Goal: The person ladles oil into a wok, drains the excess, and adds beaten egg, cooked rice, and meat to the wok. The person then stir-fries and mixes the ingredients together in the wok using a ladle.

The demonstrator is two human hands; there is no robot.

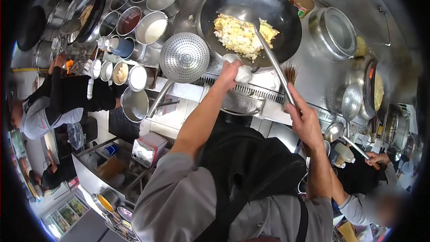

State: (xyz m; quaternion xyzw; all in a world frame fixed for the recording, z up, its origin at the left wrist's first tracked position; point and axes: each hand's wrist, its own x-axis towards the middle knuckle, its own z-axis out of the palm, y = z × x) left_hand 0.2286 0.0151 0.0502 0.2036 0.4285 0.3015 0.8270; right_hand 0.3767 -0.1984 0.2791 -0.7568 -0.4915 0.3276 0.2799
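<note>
A large black wok (282, 15) stands on the steel range with rice and egg (242, 33) in its middle. My left hand (229, 74) is closed round a folded white cloth (243, 74) at the wok's near edge. The long metal handle of a ladle (273, 58) lies in my closed right hand (304, 118). The ladle's head rests in the wok behind the food, against the far side. A bamboo brush (290, 74) stands just beyond my right hand.
A perforated strainer (184, 57) sits left of the wok, near metal tubs of sauces (151, 27). Lidded steel pots (333, 33) stand to the right. Co-workers are at left (58, 103) and at right (358, 201), one holding a ladle.
</note>
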